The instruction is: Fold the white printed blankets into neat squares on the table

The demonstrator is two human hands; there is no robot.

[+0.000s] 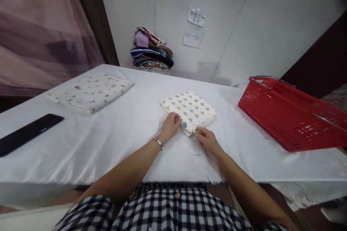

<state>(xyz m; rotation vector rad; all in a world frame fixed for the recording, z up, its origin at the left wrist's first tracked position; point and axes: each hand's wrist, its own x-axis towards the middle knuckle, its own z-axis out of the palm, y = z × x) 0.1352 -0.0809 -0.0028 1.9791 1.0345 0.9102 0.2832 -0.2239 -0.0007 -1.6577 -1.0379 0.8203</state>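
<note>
A folded white cloth [191, 106] printed with small grey shapes and a few coloured ones lies on the white-covered table in front of me. My left hand [171, 125] is at its near left edge, thumb and fingers closed on the fabric there. At the near corner, my right hand [207, 138] pinches the layered edge between thumb and fingers. The cloth rests flat, with a lower layer showing under the near corner. Farther left lies a second folded white cloth [94, 90] with a scattered print, apart from both hands.
A red plastic basket [282, 115] with metal handles stands on the right. A black flat slab [29, 133], perhaps a phone or tablet, lies at the left. Behind the table's far edge rises a stack of folded fabrics [152, 52]. Paper notes [193, 37] hang on the wall.
</note>
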